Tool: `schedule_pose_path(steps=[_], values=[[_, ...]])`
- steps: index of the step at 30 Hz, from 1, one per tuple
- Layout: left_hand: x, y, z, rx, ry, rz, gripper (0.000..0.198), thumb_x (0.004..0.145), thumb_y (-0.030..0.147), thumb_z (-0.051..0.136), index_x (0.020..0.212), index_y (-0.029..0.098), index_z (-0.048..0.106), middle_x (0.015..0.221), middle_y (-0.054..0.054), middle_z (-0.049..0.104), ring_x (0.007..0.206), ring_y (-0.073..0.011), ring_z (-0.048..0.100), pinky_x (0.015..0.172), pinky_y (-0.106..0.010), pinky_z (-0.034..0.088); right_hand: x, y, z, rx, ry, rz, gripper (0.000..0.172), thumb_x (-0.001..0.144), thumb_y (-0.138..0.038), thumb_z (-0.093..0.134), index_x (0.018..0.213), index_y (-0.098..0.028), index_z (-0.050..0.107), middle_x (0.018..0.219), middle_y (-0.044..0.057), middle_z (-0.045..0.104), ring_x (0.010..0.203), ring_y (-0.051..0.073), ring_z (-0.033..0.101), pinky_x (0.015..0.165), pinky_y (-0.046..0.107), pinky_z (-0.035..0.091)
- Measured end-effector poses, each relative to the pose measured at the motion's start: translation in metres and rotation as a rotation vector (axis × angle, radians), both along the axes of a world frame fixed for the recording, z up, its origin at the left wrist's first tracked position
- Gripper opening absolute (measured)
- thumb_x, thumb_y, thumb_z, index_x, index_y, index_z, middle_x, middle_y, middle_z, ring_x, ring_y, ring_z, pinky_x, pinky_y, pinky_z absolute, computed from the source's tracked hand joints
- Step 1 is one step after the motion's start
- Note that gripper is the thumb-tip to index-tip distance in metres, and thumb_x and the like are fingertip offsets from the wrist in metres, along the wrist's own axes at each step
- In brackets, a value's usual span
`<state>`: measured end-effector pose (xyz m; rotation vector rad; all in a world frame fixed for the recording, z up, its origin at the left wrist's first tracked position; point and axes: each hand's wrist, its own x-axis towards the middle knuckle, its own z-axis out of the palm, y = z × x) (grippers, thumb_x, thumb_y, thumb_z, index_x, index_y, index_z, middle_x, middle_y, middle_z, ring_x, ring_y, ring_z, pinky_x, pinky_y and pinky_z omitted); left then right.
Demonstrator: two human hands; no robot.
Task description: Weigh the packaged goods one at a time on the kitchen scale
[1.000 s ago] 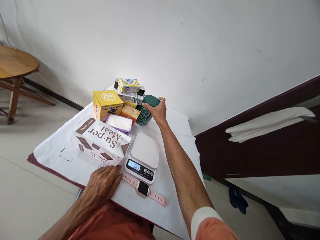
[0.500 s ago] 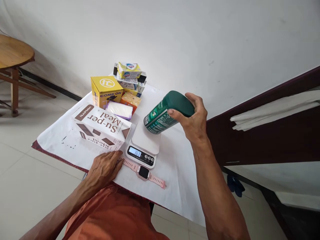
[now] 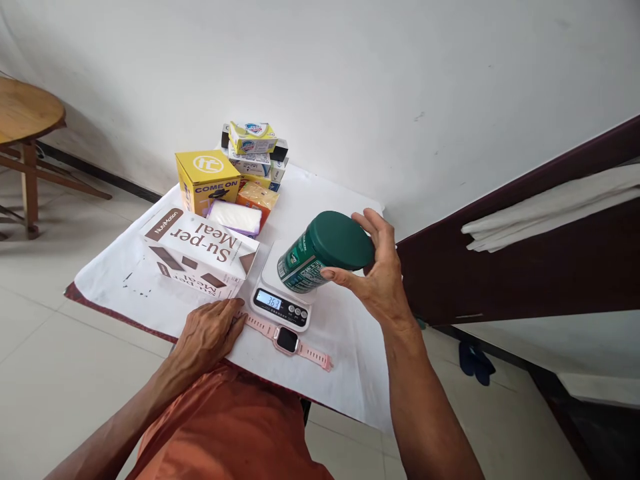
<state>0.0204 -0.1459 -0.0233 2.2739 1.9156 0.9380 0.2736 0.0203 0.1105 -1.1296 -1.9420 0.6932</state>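
Observation:
My right hand (image 3: 377, 273) grips a green canister (image 3: 300, 267) near its dark green lid, thumb on the near side and fingers on the far side. The canister is over the white platform of a small digital scale (image 3: 281, 311); whether its base fully rests there is hard to tell. The scale's lit display seems to read 363. Lying flat at the table's front edge, my left hand (image 3: 210, 333) holds nothing visible. Its fingertips are beside the strap of a pink smartwatch (image 3: 287, 340), which lies in front of the scale.
Left of the scale lies a white Su-per Meal box (image 3: 200, 253). Behind it are a yellow box (image 3: 207, 177), a white-and-purple packet (image 3: 234, 217), an orange packet (image 3: 257, 197) and stacked soap boxes (image 3: 253, 139). A wall borders the white-covered table (image 3: 345, 360); a wooden stool (image 3: 30, 110) stands left.
My right hand has moved down and slightly left with the canister, which now stands more upright over the scale. My left hand stays in place.

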Motion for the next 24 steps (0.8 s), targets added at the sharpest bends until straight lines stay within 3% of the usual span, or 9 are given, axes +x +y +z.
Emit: schedule_pose_path(steps=[6, 9, 13, 17, 24], values=[[0.0, 0.001, 0.003, 0.024, 0.013, 0.003, 0.02, 0.109, 0.033, 0.048, 0.107, 0.021, 0.063, 0.081, -0.001, 0.076, 0.068, -0.0192, 0.072, 0.064, -0.03, 0.051, 0.029, -0.002, -0.011, -0.123, 0.191, -0.04, 0.122, 0.057, -0.093, 0.079, 0.157, -0.037, 0.037, 0.168, 0.018, 0.041, 0.155, 0.041, 0.041, 0.113, 0.06, 0.049], [0.0, 0.001, 0.003, 0.037, 0.016, -0.004, 0.019, 0.109, 0.032, 0.048, 0.107, 0.021, 0.063, 0.082, -0.001, 0.076, 0.068, -0.0197, 0.072, 0.065, -0.031, 0.052, 0.033, -0.006, -0.029, -0.186, 0.213, -0.057, 0.126, 0.051, -0.085, 0.089, 0.155, -0.036, 0.038, 0.166, 0.018, 0.043, 0.154, 0.039, 0.042, 0.117, 0.06, 0.046], [-0.001, 0.0, 0.003, 0.035, 0.02, -0.008, 0.016, 0.108, 0.03, 0.051, 0.111, 0.02, 0.063, 0.087, -0.002, 0.078, 0.072, -0.0207, 0.075, 0.067, -0.031, 0.053, 0.018, -0.014, -0.053, -0.202, 0.219, 0.015, 0.115, 0.054, -0.063, 0.099, 0.15, -0.034, 0.043, 0.162, 0.013, 0.048, 0.148, 0.032, 0.049, 0.121, 0.055, 0.044], [-0.001, 0.0, 0.005, 0.031, 0.009, -0.005, 0.016, 0.108, 0.03, 0.051, 0.114, 0.021, 0.063, 0.09, -0.003, 0.08, 0.075, -0.0207, 0.076, 0.067, -0.031, 0.054, -0.004, -0.019, -0.07, -0.243, 0.205, -0.032, 0.11, 0.053, -0.053, 0.101, 0.146, -0.027, 0.049, 0.137, 0.012, 0.066, 0.126, 0.032, 0.064, 0.11, 0.053, 0.053], [-0.001, 0.003, 0.009, 0.12, 0.011, -0.025, 0.016, 0.109, 0.029, 0.048, 0.114, 0.022, 0.061, 0.088, -0.002, 0.079, 0.073, -0.0201, 0.077, 0.067, -0.031, 0.058, -0.014, -0.017, -0.074, -0.23, 0.214, -0.14, 0.098, 0.062, -0.053, 0.097, 0.144, -0.023, 0.053, 0.121, 0.012, 0.074, 0.109, 0.033, 0.071, 0.096, 0.053, 0.06]])
